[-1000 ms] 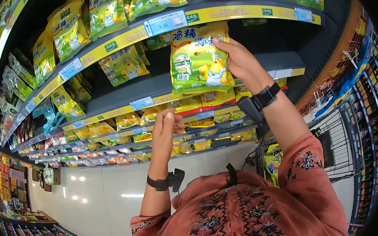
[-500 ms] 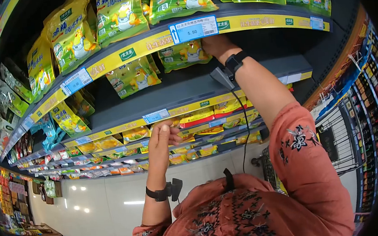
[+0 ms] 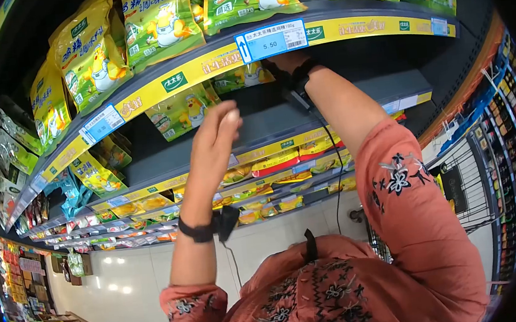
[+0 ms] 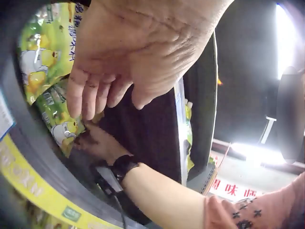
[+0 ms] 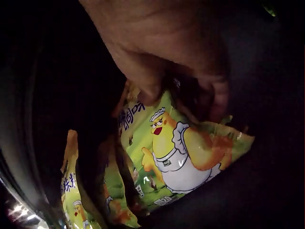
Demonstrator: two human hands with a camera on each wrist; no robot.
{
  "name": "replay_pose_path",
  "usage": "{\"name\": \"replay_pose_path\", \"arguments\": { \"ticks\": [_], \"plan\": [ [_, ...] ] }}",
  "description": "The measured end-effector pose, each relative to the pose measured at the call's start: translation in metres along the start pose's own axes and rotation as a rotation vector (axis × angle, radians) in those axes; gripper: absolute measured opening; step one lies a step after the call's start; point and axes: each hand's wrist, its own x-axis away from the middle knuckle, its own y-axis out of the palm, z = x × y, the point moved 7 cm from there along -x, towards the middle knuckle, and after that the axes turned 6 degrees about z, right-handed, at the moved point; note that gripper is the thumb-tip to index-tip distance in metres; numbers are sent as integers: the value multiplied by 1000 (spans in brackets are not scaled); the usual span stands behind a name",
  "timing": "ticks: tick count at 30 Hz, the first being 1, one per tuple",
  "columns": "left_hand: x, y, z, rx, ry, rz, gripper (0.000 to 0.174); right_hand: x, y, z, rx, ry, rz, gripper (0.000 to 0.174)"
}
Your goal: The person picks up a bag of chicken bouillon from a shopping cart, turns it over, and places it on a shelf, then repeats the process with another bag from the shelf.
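Deep on the shelf below the price label, my right hand point(image 5: 167, 52) pinches the top edge of a green and yellow bag of chicken seasoning point(image 5: 186, 157), thumb in front and fingers behind. The bag stands upright, a cartoon chicken on its front. In the head view the upper shelf hides most of this hand, and the bag point(image 3: 243, 75) shows only its lower part. My left hand point(image 3: 215, 131) hovers in front of the same shelf, fingers loosely extended with nothing in them. Left of it, another seasoning bag point(image 3: 185, 112) stands on that shelf.
Larger seasoning bags point(image 3: 161, 21) line the upper shelf, whose edge point(image 3: 205, 68) overhangs my right hand. A cable point(image 3: 334, 153) hangs from my right wrist. On the right stands a wire shopping cart point(image 3: 468, 184). More packets point(image 3: 277, 162) fill the lower shelves.
The seasoning bag that my right hand held out in front has gone back under the upper shelf with that hand. My left hand has risen toward the shelf.
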Motion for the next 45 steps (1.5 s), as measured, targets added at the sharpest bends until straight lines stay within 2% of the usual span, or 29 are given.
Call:
{"name": "replay_pose_path", "arguments": {
  "ticks": [3, 6, 9, 10, 12, 13, 16, 17, 19, 20, 21, 22, 23, 24, 25, 26, 27, 28, 29, 30, 32, 34, 35, 37, 38, 39, 41, 43, 45],
  "plan": [
    [-47, 20, 0, -383, 129, -131, 48, 12, -3, -5, 9, 133, -63, 37],
    [-81, 42, -18, -563, 263, -132, 50, 26, -6, -13, 47, 204, -120, 37],
    [-101, 62, -31, -561, 184, -273, 52, 34, -8, -18, 94, 154, -133, 36],
    [-107, 67, -34, -576, 219, -275, 53, 34, -9, -14, 111, 131, -135, 36],
    [-119, 74, -48, -605, 284, -283, 55, 15, -10, -3, 107, -232, -60, 35],
    [-128, 76, -55, -550, 257, -281, 56, 4, -8, 1, 116, -241, -33, 36],
    [-142, 84, -73, -535, 203, -273, 57, 2, -6, -9, 207, -547, 42, 33],
    [-144, 84, -78, -567, 194, -264, 56, 0, -4, 2, 228, -416, -21, 33],
    [-162, 87, -104, -598, 277, -329, 55, -12, 7, 16, 438, -500, -61, 35],
    [-166, 90, -115, -615, 317, -369, 54, -11, 9, 16, 454, -455, -72, 36],
    [-152, 89, -88, -611, 248, -426, 52, -10, 10, 16, 471, -410, -83, 38],
    [-149, 85, -77, -621, 245, -390, 52, 1, 4, 8, 383, -399, -76, 29],
    [-148, 80, -69, -634, 244, -359, 52, 9, -1, 4, 325, -327, -15, 30],
    [-146, 75, -62, -647, 243, -331, 52, 19, -7, -2, 264, -254, 46, 32],
    [-142, 68, -51, -741, 225, -250, 54, 46, -15, -20, 254, 102, -110, 36],
    [-158, 61, -67, -797, 385, -144, 57, 37, -10, -2, 324, 118, -252, 39],
    [-167, 59, -66, -845, 434, -152, 55, 51, -13, 0, 155, 166, -222, 38],
    [-159, 67, -42, -889, 485, -161, 54, 68, -18, -3, -13, 210, -188, 38],
    [-145, 69, -28, -1001, 400, -128, 54, 84, -25, -8, -52, 209, -179, 39],
    [-151, 69, -37, -991, 349, -184, 55, 100, -30, -12, -122, 197, -180, 39],
    [-172, 70, -60, -903, 452, -254, 58, 136, -41, -18, -255, 163, -178, 39],
    [-171, 78, -53, -948, 365, -271, 60, 181, -60, -27, -388, 152, -160, 39],
    [-165, 83, -47, -964, 322, -278, 61, 205, -68, -30, -441, 168, -161, 39],
    [-119, 110, 5, -800, 388, -308, 65, 250, -84, -25, -535, 194, -168, 39],
    [-93, 126, 20, -579, 309, -409, 63, 273, -89, -18, -569, 220, -181, 39],
    [-58, 143, 49, -485, 353, -443, 56, 299, -95, -17, -601, 260, -195, 40],
    [6, 172, 70, -202, 306, -609, 43, 347, -119, -11, -595, 295, -138, 40],
    [66, 199, 60, -44, 142, -822, 42, 393, -145, 23, -588, 394, -6, 41],
    [114, 222, 39, 13, -103, -1022, 43, 435, -165, 65, -580, 514, 151, 40]
  ]
}}
